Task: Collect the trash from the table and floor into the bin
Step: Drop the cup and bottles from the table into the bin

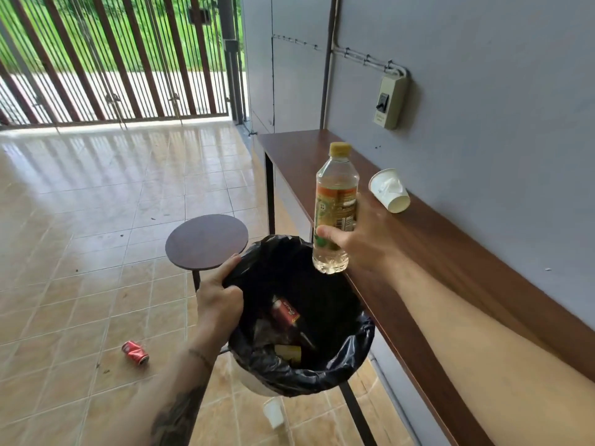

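While the right hand [360, 239] grasps the plastic bottle [335, 207] upright, its base hangs just over the far rim of the bin [322, 378], whose liner the left hand [219, 297] grips. Releasing should drop it straight in. Farther out, a paper cup [389, 189] lies tipped on the counter [450, 268] by the right hand; a crushed can [135, 352] lies on the floor, left.

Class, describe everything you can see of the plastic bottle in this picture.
The bottle is clear plastic with a yellow cap, closed, and an orange-green label. A little pale liquid sits at the bottom. It stands nearly upright in the air, gripped round its lower half by the right hand, over the rim of the black-lined bin.
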